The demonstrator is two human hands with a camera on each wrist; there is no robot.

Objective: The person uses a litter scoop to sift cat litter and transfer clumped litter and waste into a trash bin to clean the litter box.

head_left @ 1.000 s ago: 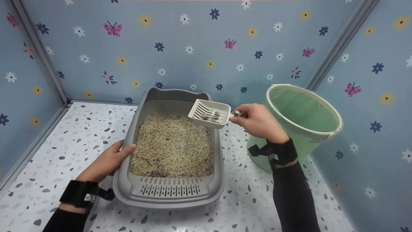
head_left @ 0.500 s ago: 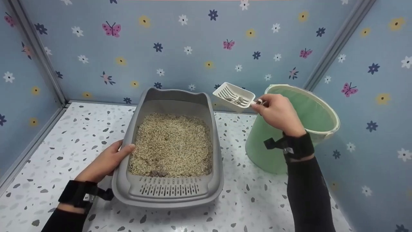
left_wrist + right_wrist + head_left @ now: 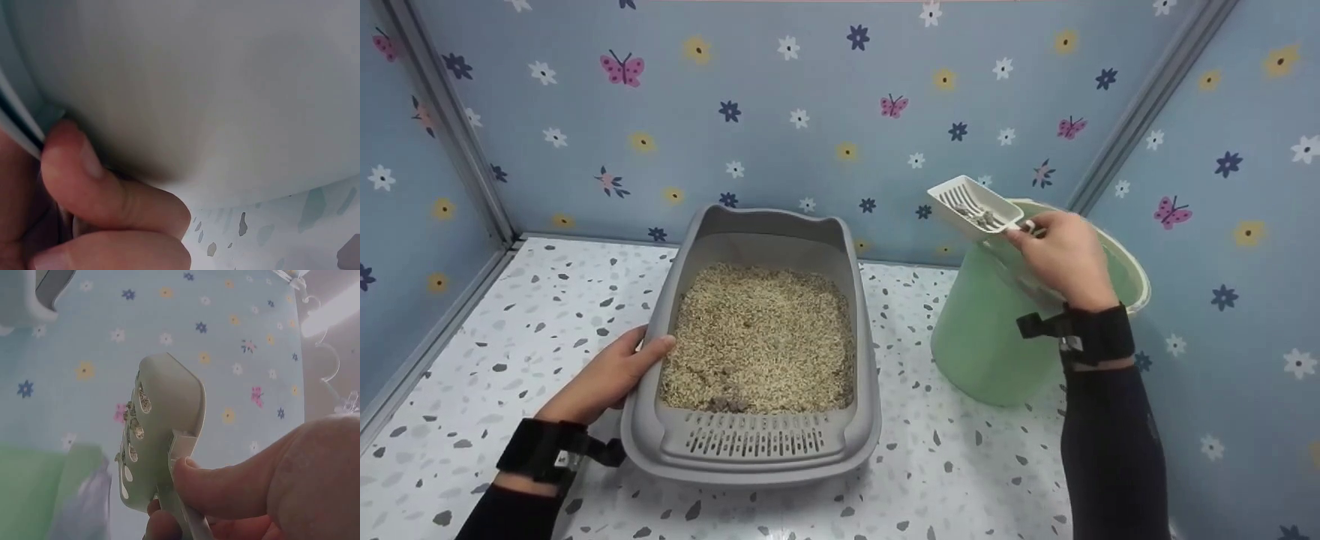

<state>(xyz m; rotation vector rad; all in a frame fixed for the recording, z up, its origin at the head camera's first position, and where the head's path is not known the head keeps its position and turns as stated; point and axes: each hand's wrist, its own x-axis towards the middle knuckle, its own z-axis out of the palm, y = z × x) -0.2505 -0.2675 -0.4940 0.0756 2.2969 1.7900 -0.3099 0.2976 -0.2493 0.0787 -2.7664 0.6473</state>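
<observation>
In the head view my right hand (image 3: 1066,251) pinches the handle of a white slotted litter scoop (image 3: 960,206). Greyish clumps (image 3: 979,217) lie in its bowl, which is raised beside the near left rim of a green bin (image 3: 997,330). The right wrist view shows the scoop's underside (image 3: 169,394) with clumps showing through the slots and my thumb on the handle. My left hand (image 3: 611,375) grips the left rim of a grey litter box (image 3: 870,405); the left wrist view shows curled fingers (image 3: 112,197) under that rim. Tan litter (image 3: 765,337) fills the box, with darker clumps (image 3: 727,401) near the front.
The box and bin stand on a white speckled surface (image 3: 930,465). A flowered back panel (image 3: 810,97) rises close behind them, and side panels close in at left and right. A gap of speckled surface separates the box from the bin.
My right hand has carried the loaded scoop up and to the right, from over the litter box to the bin's rim. My left hand has stayed on the box.
</observation>
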